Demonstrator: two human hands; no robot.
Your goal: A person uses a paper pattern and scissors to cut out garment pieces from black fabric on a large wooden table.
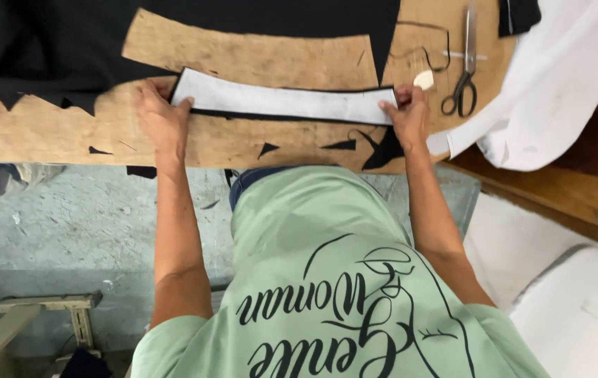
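A curved white strip (281,102) is laid flat on black cloth (61,49) over the wooden table (257,63), pinned at both ends, presumably so it cannot shift. The left hand (161,117) is pressed down on its left end, fingers spread flat. The right hand (406,114) is pinched on the right end. Both forearms are held straight. Scissors (464,66) lie well apart, right.

We see a worn wooden table (257,143) above a gray concrete floor (68,224), with a wooden stool (40,315) down low.
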